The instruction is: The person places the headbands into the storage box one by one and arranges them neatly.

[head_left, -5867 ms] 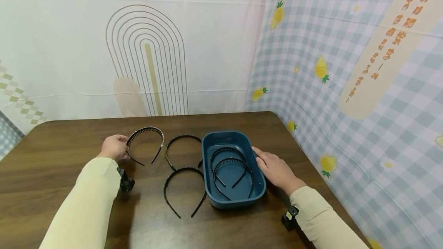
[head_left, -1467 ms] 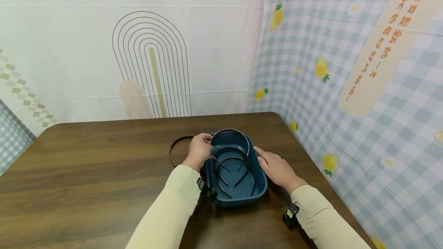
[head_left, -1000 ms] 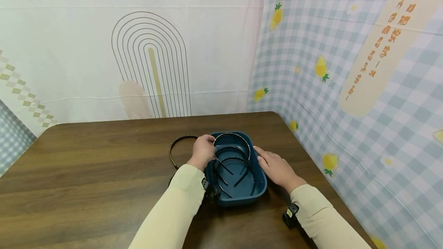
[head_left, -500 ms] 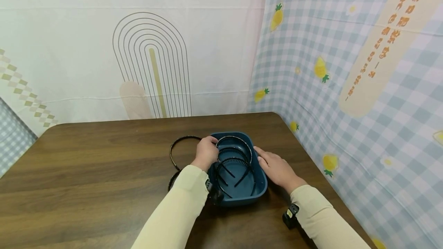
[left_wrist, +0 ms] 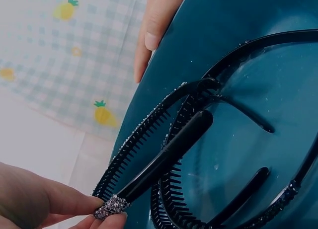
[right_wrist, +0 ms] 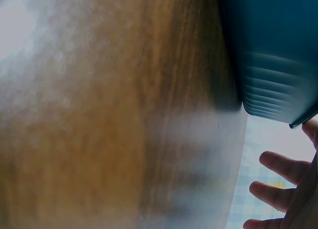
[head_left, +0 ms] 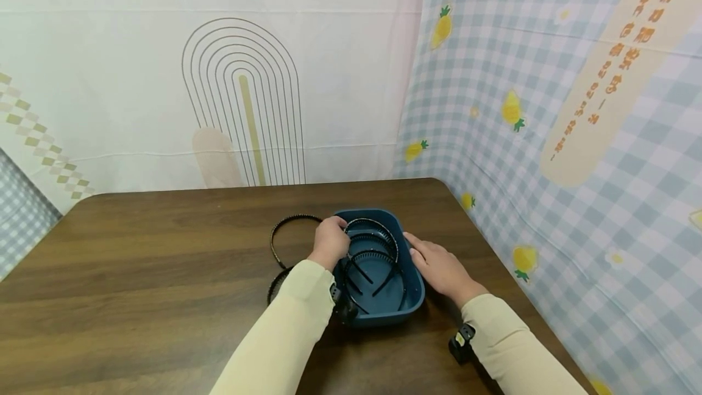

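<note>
Left hand (head_left: 329, 240) pinches one of three headbands (head_left: 378, 227) in bin (head_left: 414, 297).

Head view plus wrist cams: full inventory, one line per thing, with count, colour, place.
rhinestone headband: 1, black with sparkly studs, far end of the bin, its tip pinched by the left hand
plain headbands in bin: 2, black, toothed, lying inside
headbands on table: 2, black, left of the bin, the nearer one partly hidden by the sleeve
bin: 1, dark teal, on the table
table: 1, dark brown wood
backdrop cloths: 2, cream with arches, blue check with pineapples
left hand: at the bin's left rim
right hand: fingers flat against the bin's right side
</note>
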Demonstrator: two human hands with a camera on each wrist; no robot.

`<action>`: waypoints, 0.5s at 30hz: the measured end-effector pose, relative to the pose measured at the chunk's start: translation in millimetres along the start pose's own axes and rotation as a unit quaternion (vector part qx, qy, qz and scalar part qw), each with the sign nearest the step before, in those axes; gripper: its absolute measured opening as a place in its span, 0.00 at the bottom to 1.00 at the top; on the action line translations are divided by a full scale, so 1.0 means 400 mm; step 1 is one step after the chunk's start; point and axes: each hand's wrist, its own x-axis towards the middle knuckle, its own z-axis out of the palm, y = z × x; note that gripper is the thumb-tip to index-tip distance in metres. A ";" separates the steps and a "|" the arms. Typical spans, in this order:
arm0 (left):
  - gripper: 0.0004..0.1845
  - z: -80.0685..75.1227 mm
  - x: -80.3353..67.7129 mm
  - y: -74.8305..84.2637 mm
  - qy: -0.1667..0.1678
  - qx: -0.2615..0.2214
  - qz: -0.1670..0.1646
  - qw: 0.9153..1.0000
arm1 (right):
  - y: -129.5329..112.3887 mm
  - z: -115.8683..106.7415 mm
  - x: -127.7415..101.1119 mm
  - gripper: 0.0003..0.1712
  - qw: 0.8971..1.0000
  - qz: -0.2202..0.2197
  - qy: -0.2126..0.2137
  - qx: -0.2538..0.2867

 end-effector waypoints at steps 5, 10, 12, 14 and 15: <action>0.21 -0.001 -0.003 0.005 -0.003 0.003 -0.004 1.000 | 0.000 0.001 0.001 0.29 1.000 0.003 -0.001 0.001; 0.20 -0.001 -0.009 0.005 -0.004 0.013 0.000 1.000 | 0.000 0.001 0.002 0.29 1.000 0.001 -0.001 -0.001; 0.20 -0.002 -0.010 0.006 -0.003 0.020 0.004 1.000 | 0.000 0.002 0.002 0.29 1.000 0.001 0.000 -0.002; 0.20 -0.001 -0.010 0.006 -0.003 0.023 0.004 1.000 | -0.001 0.002 0.001 0.29 1.000 0.000 0.001 -0.002; 0.20 -0.001 -0.010 0.006 -0.003 0.024 0.004 1.000 | -0.001 0.002 0.001 0.29 1.000 0.000 0.001 -0.002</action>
